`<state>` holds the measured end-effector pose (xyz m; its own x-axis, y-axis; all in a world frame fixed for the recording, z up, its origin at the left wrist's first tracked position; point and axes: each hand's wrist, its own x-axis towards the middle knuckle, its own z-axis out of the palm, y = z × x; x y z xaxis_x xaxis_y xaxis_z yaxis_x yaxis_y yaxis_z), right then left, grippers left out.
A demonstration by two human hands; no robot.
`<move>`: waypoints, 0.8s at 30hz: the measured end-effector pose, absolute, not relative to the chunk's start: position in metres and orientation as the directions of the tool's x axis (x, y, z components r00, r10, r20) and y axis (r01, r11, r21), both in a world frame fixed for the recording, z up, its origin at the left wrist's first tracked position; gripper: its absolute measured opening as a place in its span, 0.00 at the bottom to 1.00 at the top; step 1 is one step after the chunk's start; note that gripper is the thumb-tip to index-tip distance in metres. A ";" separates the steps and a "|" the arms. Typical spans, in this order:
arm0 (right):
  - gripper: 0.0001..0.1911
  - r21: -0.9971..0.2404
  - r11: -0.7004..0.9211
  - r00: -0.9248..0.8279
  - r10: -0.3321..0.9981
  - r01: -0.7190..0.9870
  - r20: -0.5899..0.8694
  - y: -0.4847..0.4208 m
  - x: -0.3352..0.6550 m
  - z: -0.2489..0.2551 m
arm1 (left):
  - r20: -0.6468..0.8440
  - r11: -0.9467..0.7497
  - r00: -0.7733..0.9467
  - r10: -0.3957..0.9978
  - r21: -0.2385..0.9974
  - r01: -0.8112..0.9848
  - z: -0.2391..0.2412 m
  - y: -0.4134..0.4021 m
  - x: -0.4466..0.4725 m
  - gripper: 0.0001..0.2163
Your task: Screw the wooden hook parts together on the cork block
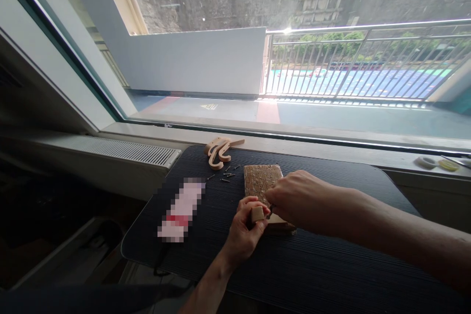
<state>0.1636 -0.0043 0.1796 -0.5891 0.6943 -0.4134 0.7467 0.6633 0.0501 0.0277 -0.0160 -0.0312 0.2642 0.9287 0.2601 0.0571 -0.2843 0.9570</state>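
My left hand (245, 230) is closed around a small pale wooden piece (257, 214), whose squared end faces me. Beside it, my right hand (292, 194) is a fist over the edge of a rough, pitted brown board (260, 179). A small dark metal part (271, 212) shows below the right fingers, close to the wooden piece; what the fist grips is mostly hidden. A flat pale wooden strip (281, 221) lies on the board's near end, under my hands. Beyond the board to the left are curved wooden hooks (221, 151) and several loose screws (228, 175).
The black tabletop (206, 250) has rounded corners and stands against the window sill (316, 152). A blurred pink-and-red item (182, 211) lies at its left. Past the left edge is a white radiator (128, 149). Tape-like rolls (427, 162) sit on the right sill.
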 end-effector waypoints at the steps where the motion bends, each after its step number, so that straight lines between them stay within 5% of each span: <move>1: 0.08 0.057 0.658 -0.582 0.700 0.751 -0.415 -0.005 0.164 0.180 | 0.264 -0.288 0.260 0.929 0.956 0.057 -0.031 -0.016 0.028 0.11; 24: 0.08 0.005 0.651 -0.601 0.704 0.759 -0.379 -0.005 0.166 0.179 | 0.263 -0.289 0.266 0.927 0.955 0.061 -0.030 -0.017 0.028 0.12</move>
